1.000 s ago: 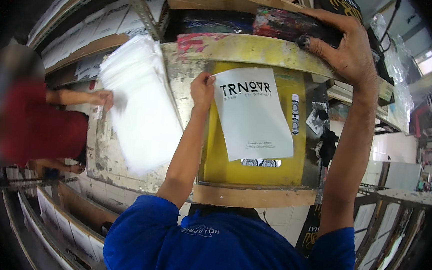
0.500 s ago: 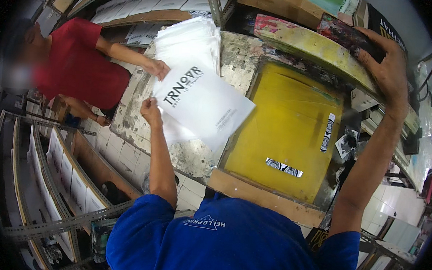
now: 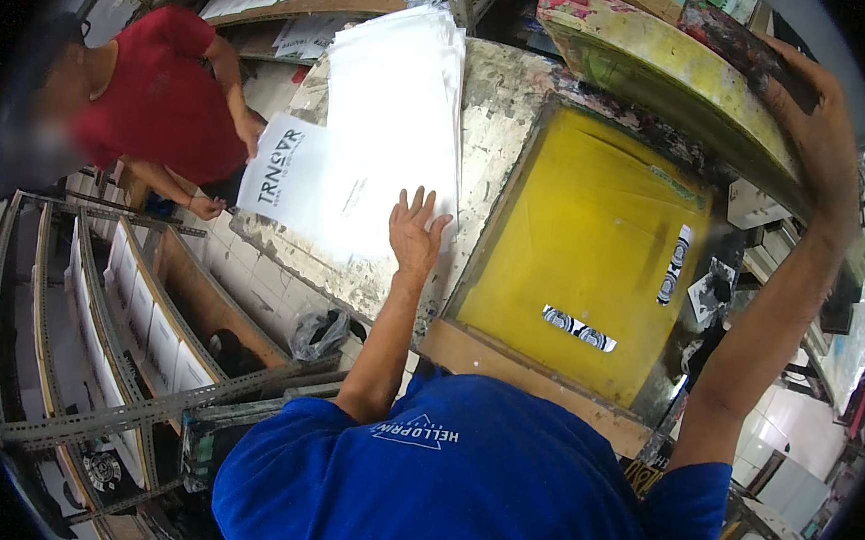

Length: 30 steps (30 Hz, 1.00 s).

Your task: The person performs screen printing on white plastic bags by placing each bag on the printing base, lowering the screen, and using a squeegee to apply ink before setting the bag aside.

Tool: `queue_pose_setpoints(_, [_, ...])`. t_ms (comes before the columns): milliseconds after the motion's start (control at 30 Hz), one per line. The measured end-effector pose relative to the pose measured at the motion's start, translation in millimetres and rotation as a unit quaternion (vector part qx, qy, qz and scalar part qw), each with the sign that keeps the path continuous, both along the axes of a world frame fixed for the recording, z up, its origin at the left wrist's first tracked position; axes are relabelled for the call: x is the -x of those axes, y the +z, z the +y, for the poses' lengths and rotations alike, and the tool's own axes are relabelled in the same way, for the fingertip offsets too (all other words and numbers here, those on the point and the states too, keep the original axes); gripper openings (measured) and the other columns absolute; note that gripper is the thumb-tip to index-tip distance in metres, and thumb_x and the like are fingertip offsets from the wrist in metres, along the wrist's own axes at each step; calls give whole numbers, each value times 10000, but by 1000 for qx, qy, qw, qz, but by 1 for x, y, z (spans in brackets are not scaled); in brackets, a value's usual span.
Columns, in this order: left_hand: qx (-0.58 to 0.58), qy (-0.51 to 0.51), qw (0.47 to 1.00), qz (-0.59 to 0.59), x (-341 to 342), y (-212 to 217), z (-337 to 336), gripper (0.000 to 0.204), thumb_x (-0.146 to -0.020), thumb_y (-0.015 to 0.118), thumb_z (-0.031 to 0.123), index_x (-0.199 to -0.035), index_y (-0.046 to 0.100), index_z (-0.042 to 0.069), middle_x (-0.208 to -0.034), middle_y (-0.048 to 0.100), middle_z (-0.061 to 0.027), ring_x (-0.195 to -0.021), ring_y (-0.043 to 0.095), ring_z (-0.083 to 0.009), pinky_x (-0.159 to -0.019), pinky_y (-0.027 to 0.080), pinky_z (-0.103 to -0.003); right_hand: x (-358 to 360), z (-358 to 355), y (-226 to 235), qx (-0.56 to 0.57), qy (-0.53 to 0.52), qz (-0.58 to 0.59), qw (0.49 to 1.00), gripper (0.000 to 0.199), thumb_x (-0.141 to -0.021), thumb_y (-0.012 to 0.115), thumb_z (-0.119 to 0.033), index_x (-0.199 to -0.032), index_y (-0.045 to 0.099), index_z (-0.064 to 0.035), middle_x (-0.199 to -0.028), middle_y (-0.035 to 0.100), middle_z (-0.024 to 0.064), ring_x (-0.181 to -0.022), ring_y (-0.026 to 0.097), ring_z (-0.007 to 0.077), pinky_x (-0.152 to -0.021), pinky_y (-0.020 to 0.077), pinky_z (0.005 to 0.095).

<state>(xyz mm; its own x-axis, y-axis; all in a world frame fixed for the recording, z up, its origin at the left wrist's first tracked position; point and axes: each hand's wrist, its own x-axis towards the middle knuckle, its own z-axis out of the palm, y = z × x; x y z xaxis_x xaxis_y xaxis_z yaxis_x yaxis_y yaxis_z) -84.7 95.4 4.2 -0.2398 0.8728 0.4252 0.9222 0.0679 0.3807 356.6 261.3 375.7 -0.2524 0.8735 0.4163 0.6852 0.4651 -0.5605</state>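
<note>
My left hand [image 3: 417,235] is open, fingers spread, over the near right edge of a stack of white sheets [image 3: 394,97]. A printed white sheet [image 3: 284,174] with black lettering lies at the stack's left, and a co-worker's hand [image 3: 250,132] holds its left edge. At the upper right, my right hand [image 3: 815,111] is closed around a dark, ink-stained block [image 3: 744,46], which looks like a squeegee. That block rests against the upper edge of a raised screen frame [image 3: 657,65] with yellow and pink stains. Below the frame lies a flat yellow board [image 3: 566,229] carrying two silver-and-black strips.
The co-worker in a red shirt [image 3: 163,101] stands at the left of the stained table [image 3: 494,104]. Metal racks [image 3: 150,290] with white sheets fill the lower left. More sheets lie on a shelf [image 3: 311,6] at the back. A plastic bag [image 3: 320,334] sits beside the table.
The printed sheet has moved left, from my left hand to the co-worker's. My left hand has let go and shifted right over the stack. My right hand stays on the block.
</note>
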Motion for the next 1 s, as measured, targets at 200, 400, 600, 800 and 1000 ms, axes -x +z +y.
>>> queue_pose_setpoints(200, [-4,42,986,-159,4,-39,10,208,-814,790,142,-1010,761,80,-1171,745,-101,-1233,615,-410,-1027,453,-508,13,2,9,23,36,-25,999,416,-942,723,-199,-1324,663,-45,-1291,677,117,-1171,634,196,-1051,473,335])
queue_pose_setpoints(400, [-38,40,998,-40,-9,-18,7,217,-850,772,195,-1024,774,65,-1215,731,-112,-1251,607,-407,-1033,448,-506,2,7,4,-67,36,-82,994,425,-940,726,-201,-1329,659,-42,-1261,685,118,-1147,632,187,-1046,469,327])
queue_pose_setpoints(600, [33,19,993,-110,-1,-27,-1,172,-882,749,186,-1012,793,84,-1236,725,-111,-1192,651,-389,-1012,494,-424,11,2,9,15,61,8,998,410,-944,722,-195,-1320,664,-44,-1249,688,101,-1145,630,173,-1031,477,317])
queue_pose_setpoints(800, [213,-162,962,-59,-64,16,-2,396,-962,645,381,-1281,704,153,-1564,476,-104,-1503,305,-410,-1205,168,-643,63,-40,40,-48,-20,-73,996,346,-823,730,-198,-1114,755,-11,-948,764,128,-825,691,201,-822,540,328])
queue_pose_setpoints(1000, [190,-314,930,27,-126,-19,27,559,-982,589,456,-1482,535,212,-1649,337,-80,-1528,227,-428,-1195,137,-689,70,-47,39,-101,-71,-130,984,346,-786,751,-234,-1056,779,-19,-903,768,122,-789,689,201,-801,535,319])
